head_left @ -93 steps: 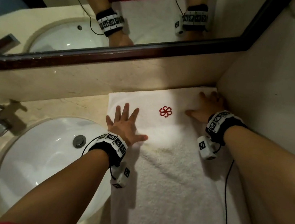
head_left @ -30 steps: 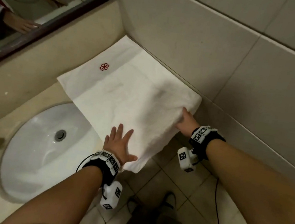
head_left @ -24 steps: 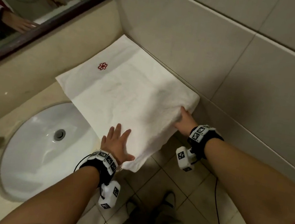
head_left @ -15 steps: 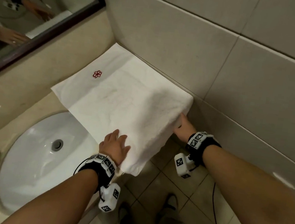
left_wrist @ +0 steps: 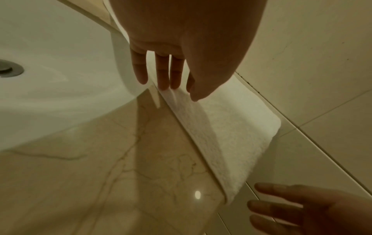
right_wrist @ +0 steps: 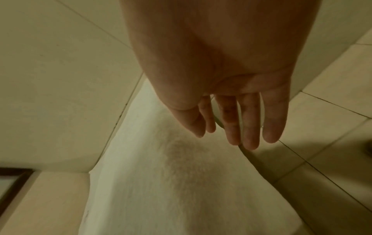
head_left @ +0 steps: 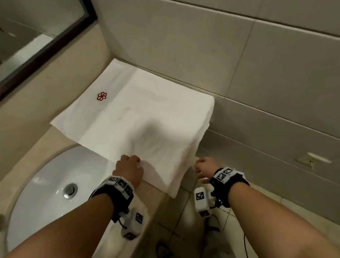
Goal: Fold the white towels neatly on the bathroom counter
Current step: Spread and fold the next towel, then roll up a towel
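Observation:
A white towel [head_left: 145, 114] with a red flower emblem [head_left: 101, 96] lies flat on the beige counter [head_left: 58, 141], against the tiled wall. Its near right corner hangs over the counter's front edge. My left hand [head_left: 130, 164] is at the towel's near edge. In the left wrist view its straight fingertips [left_wrist: 163, 84] touch that edge of the towel [left_wrist: 231, 127], with the thumb over the top. My right hand [head_left: 202, 168] hovers just right of the hanging corner, its fingers [right_wrist: 249, 127] relaxed and holding nothing above the towel [right_wrist: 161, 182].
A white sink [head_left: 47, 188] with a metal drain [head_left: 70, 190] is set in the counter left of the towel. A dark-framed mirror [head_left: 27, 21] hangs at the back left. The tiled wall [head_left: 198, 45] bounds the towel's far side, and the tiled floor [head_left: 185, 218] lies below.
My right hand has come off the towel's right edge and moved slightly away. My left hand has slid back from the towel's top to its near edge. The view has swung right.

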Action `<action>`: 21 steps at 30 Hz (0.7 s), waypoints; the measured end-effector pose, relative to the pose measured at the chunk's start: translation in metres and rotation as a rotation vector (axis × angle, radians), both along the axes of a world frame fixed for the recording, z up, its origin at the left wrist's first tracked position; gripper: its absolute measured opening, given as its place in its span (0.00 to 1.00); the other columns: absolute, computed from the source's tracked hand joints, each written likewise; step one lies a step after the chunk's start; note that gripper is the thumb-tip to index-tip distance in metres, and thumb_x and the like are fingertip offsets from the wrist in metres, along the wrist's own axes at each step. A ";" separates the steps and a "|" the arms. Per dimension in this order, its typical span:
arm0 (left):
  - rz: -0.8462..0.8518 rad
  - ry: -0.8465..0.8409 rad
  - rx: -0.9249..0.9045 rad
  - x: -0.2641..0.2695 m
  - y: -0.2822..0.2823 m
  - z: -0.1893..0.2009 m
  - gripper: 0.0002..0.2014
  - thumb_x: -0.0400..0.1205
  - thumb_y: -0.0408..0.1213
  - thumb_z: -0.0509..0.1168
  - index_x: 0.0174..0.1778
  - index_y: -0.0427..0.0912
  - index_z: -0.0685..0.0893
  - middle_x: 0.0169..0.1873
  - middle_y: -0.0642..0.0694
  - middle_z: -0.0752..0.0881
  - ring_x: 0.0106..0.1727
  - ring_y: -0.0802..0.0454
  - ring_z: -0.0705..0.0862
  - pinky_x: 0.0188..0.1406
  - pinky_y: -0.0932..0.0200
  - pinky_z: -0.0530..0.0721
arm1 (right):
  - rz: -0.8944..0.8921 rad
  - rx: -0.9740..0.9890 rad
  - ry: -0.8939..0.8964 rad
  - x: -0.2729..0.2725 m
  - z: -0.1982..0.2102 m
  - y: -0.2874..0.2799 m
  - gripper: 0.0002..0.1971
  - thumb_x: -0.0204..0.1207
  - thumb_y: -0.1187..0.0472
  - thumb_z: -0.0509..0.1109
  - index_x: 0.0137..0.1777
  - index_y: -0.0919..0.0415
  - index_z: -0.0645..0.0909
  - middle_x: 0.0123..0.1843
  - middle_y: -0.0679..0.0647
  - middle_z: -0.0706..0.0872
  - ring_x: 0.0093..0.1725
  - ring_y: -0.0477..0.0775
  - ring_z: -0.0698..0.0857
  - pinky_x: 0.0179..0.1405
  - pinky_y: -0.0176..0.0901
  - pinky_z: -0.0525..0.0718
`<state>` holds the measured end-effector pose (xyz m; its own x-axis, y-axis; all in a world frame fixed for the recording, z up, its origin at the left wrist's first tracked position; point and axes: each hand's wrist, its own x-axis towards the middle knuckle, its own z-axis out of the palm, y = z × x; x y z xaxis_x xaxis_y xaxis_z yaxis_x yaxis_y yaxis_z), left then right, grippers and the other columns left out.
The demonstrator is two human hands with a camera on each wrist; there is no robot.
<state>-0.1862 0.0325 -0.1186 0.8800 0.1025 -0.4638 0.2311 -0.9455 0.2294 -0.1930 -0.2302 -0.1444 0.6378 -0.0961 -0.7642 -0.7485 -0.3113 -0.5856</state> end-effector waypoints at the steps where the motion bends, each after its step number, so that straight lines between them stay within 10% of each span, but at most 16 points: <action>1: -0.002 0.009 -0.020 0.001 0.005 0.000 0.18 0.83 0.45 0.62 0.69 0.48 0.77 0.67 0.41 0.73 0.66 0.39 0.76 0.65 0.45 0.78 | -0.056 0.034 0.026 -0.009 -0.004 0.006 0.06 0.80 0.64 0.64 0.53 0.60 0.81 0.40 0.57 0.80 0.37 0.57 0.80 0.30 0.39 0.77; 6: 0.078 0.036 -0.108 0.007 0.019 -0.001 0.21 0.83 0.44 0.61 0.72 0.44 0.72 0.67 0.35 0.73 0.63 0.35 0.79 0.60 0.48 0.80 | -0.191 0.164 0.156 -0.038 -0.011 0.033 0.05 0.80 0.66 0.65 0.47 0.60 0.83 0.38 0.61 0.84 0.39 0.64 0.86 0.39 0.50 0.86; 15: 0.216 0.053 -0.211 0.003 0.027 -0.014 0.22 0.85 0.44 0.61 0.73 0.44 0.67 0.62 0.31 0.82 0.57 0.34 0.83 0.45 0.54 0.77 | -0.252 0.274 0.285 -0.058 -0.050 0.069 0.23 0.80 0.55 0.66 0.70 0.69 0.75 0.51 0.63 0.87 0.50 0.64 0.88 0.61 0.60 0.85; 21: 0.311 0.036 -0.204 0.005 0.026 -0.019 0.23 0.81 0.47 0.65 0.71 0.48 0.68 0.64 0.32 0.76 0.48 0.37 0.80 0.44 0.53 0.79 | -0.403 0.397 0.404 -0.057 -0.050 0.086 0.18 0.81 0.59 0.67 0.65 0.70 0.70 0.54 0.69 0.88 0.43 0.66 0.87 0.37 0.53 0.87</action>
